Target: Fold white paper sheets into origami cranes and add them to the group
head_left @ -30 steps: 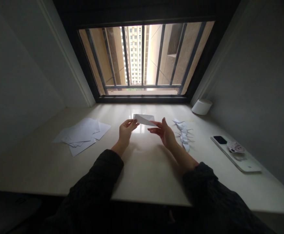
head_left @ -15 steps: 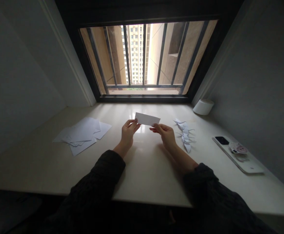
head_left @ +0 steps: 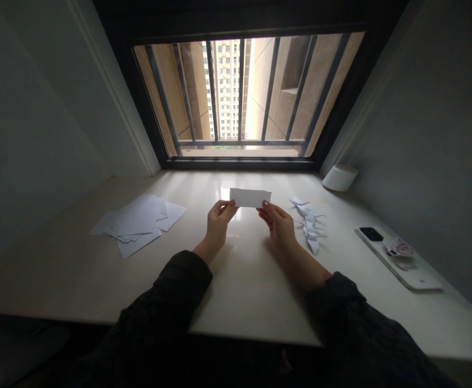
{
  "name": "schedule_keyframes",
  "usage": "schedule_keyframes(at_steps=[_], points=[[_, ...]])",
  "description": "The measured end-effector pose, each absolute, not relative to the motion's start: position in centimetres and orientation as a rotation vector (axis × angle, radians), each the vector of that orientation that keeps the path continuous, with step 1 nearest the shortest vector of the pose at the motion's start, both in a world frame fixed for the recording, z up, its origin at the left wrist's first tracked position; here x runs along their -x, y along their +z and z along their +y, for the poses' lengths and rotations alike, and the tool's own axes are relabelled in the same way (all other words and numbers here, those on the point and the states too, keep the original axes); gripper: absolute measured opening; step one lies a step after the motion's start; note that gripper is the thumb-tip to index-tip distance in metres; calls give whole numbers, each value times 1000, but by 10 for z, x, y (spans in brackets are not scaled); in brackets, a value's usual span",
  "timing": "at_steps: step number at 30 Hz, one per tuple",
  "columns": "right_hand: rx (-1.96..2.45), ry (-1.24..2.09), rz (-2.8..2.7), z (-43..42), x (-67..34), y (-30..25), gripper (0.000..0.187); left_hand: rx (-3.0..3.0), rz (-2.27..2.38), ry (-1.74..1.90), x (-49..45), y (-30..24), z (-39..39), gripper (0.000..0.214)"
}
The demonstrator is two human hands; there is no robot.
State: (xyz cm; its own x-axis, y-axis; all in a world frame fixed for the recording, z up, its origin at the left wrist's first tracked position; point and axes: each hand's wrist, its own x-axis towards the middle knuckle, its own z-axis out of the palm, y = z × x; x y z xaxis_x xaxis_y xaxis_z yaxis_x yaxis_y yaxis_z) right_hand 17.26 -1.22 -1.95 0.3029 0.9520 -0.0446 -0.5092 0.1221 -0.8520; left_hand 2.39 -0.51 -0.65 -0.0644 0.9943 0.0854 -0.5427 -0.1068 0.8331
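A folded strip of white paper (head_left: 251, 198) is held up level above the pale counter. My left hand (head_left: 218, 222) pinches its lower left corner, thumb on the near face. At the lower right corner, my right hand (head_left: 278, 220) grips the same paper between thumb and fingers. The top edge looks slightly stepped, as of more than one layer. Several folded paper cranes (head_left: 308, 225) stand in a row just right of my right hand. Left of my left hand lies a loose pile of white paper sheets (head_left: 136, 218).
A phone (head_left: 399, 261) with a cartoon grip lies at the right, by the wall. A white cylindrical object (head_left: 340, 178) sits in the back right corner. Behind the counter (head_left: 255, 302) is a dark-framed window (head_left: 239, 164) with bars outside. The counter's front edge is close to my body.
Both hands have moved slightly right with the paper. The paper has turned from slanting down at its right to nearly level, and its top edge now looks stepped.
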Motion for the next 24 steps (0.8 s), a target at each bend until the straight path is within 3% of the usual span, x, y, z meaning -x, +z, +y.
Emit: schedule_keyframes(at_steps=[5,11,17,24], points=[[879,1198,-490,-13,-172,-21,33,-853,769,1519,-25,-9,-8,35],[946,956,-569,-14,-174,-19,43,-969,858,1435,-24,-9,-9,53],[963,801,-842,-18,-174,-12,42,-1511,1108,1578,-14,5,-12,41],[941,850,-1059,-25,-170,-11,41,-1778,1280,1393,-13,10,-17,39]])
